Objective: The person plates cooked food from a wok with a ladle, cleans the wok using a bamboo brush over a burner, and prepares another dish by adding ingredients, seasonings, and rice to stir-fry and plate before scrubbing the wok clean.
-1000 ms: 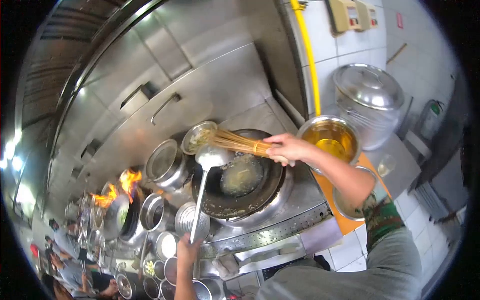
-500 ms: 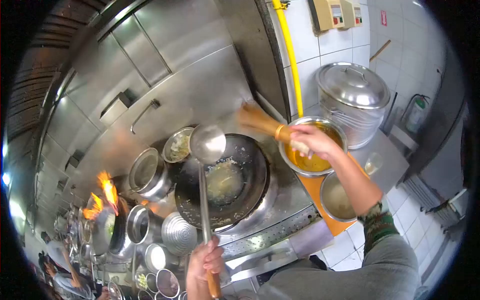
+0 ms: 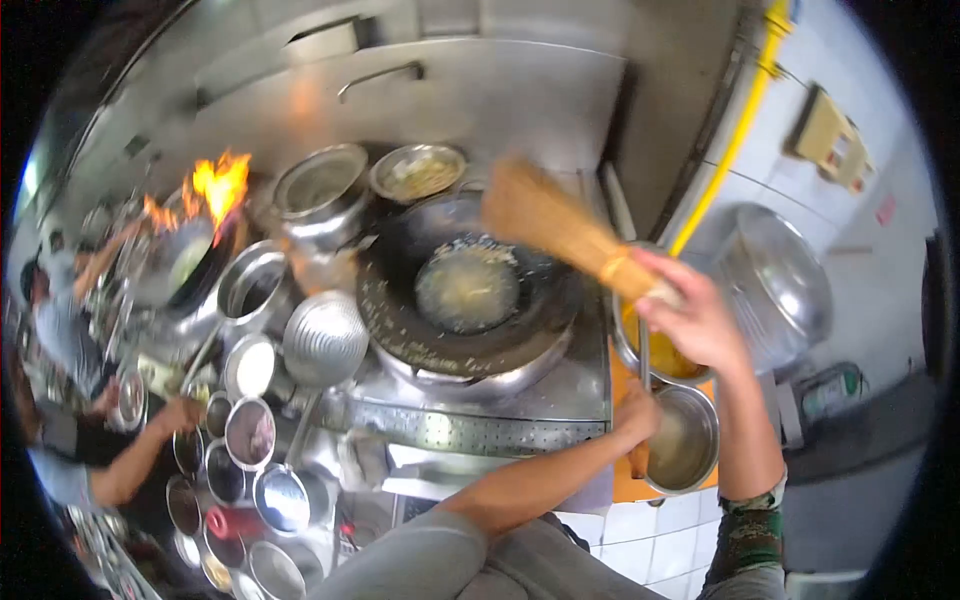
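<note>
Brush (image 3: 550,222): a bundle of tan strands, motion-blurred, bound by a yellow band (image 3: 616,267) near the grip and flared toward the free end. Location: upper half, right of frame centre, tilted, free end toward the upper left. Right hand (image 3: 698,312): fingers wrapped around the grip. Left hand (image 3: 637,413): fingers grasping a long-handled tool (image 3: 643,350), metal shaft above, wooden end below; head hidden. Wok (image 3: 400,335): dark, frame centre, containing cloudy liquid with pale bits along its upper edge.
</note>
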`<state>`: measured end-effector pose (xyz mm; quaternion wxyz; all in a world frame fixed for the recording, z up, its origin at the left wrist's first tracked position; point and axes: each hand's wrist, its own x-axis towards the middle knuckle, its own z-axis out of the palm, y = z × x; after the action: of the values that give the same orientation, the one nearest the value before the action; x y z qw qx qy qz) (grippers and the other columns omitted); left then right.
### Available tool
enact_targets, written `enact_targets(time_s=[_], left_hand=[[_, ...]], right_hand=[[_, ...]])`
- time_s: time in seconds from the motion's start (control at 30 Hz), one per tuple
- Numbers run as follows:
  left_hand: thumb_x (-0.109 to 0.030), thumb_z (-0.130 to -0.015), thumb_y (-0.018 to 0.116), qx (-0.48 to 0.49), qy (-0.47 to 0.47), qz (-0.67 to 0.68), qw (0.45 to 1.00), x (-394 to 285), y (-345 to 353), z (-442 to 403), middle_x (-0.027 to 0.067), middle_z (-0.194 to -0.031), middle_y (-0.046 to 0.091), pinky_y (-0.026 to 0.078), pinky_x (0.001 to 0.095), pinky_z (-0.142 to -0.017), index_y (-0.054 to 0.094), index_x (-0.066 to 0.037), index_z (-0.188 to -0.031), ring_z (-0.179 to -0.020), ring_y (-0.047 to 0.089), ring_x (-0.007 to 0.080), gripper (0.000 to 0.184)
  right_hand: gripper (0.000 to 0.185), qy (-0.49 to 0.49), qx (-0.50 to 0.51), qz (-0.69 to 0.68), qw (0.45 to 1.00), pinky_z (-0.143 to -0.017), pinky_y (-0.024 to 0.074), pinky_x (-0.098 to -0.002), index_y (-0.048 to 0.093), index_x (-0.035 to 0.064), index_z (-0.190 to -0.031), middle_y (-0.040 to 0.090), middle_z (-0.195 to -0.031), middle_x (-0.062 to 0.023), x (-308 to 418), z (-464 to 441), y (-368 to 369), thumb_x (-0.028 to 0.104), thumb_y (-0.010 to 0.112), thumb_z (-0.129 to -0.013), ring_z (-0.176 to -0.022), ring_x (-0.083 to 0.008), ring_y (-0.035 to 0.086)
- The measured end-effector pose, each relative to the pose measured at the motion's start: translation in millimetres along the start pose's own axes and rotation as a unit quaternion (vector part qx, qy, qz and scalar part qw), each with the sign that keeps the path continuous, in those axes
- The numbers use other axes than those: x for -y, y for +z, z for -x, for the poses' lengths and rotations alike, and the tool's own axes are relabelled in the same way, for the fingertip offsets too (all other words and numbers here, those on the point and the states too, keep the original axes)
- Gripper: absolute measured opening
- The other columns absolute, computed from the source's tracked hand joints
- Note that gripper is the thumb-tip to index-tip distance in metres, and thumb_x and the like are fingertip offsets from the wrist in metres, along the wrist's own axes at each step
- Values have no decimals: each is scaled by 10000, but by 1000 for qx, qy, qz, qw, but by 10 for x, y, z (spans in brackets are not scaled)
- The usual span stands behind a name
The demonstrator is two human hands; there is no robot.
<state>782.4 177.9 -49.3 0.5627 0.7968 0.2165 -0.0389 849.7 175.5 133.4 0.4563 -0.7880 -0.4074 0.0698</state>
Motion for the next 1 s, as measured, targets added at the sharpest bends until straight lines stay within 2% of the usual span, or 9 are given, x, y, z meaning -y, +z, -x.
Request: enact_targets(time_s=[0.07,0.17,0.23,0.4,0.53,0.57,0.6,0.67,1.0], left_hand=[[-342,-874,529,77,-41,20,996,-122,-32,-42,305,-1183,525,447,459,-903,431,93,-1178,-1082,541,422,540],[-426,-877,547,31,157,-17,987,175,-440,614,301,-1249,485,402,420,-981,355,83,-1291,-1141,505,408,683],[-415,-923,499,201,194,68,958,487,-1381,1427,227,-1265,516,405,389,-980,415,-27,-1330,-1140,520,369,568],[-393,-914,487,237,-52,-123,962,2057,-1863,2155,178,-1022,628,484,398,-818,619,-87,-1104,-927,594,354,384],[-409,-923,452,203,69,-179,960,4389,-646,1797,156,-1042,624,490,437,-785,560,-107,-1189,-914,591,347,416],[-426,-918,456,114,-124,233,958,4544,-457,1604,133,-1055,619,495,448,-767,521,-117,-1230,-913,587,339,444],[-442,-913,460,17,-291,592,751,4617,-355,1497,110,-1067,615,499,459,-748,483,-127,-1272,-913,583,332,478],[-443,-909,468,-83,-306,745,587,4776,-223,1241,105,-1068,613,501,458,-743,481,-129,-1272,-910,583,327,481],[-449,-888,510,-162,-237,836,467,4750,-142,830,81,-1070,602,508,453,-718,470,-137,-1276,-895,580,302,499]], right_hand=[[504,9,120,195,973,-896,458,-361,590,94,-1197,627,-1106,-169,123,-300,268,290,692,-745,-998,-310,611],[439,39,249,368,895,-875,472,-399,630,123,-1145,638,-1053,-184,6,-720,586,296,654,-743,-1005,-335,600],[413,67,257,403,876,-863,476,-408,640,129,-1128,646,-1030,-176,-135,-1046,864,291,642,-748,-992,-338,604],[371,48,202,423,882,-841,488,-425,656,158,-1104,665,-981,-154,-390,-1498,1715,299,619,-763,-947,-339,621],[389,-20,303,460,834,-795,520,-436,626,241,-1169,668,-978,-155,-76,-1279,1465,222,559,-787,-892,-311,653],[378,-6,271,477,836,-795,520,-437,623,261,-1171,670,-970,-151,-163,-1317,1465,251,562,-798,-878,-312,654],[368,19,234,493,838,-795,521,-438,619,280,-1174,672,-961,-146,-263,-1294,1452,279,565,-810,-864,-312,656],[431,21,162,449,879,-797,518,-433,575,271,-1226,678,-920,-136,-676,-1299,1822,317,623,-800,-856,-326,652],[491,-30,168,499,850,-737,518,-451,575,254,-1235,666,-917,-164,-735,-1351,1518,312,677,-758,-806,-343,641]])
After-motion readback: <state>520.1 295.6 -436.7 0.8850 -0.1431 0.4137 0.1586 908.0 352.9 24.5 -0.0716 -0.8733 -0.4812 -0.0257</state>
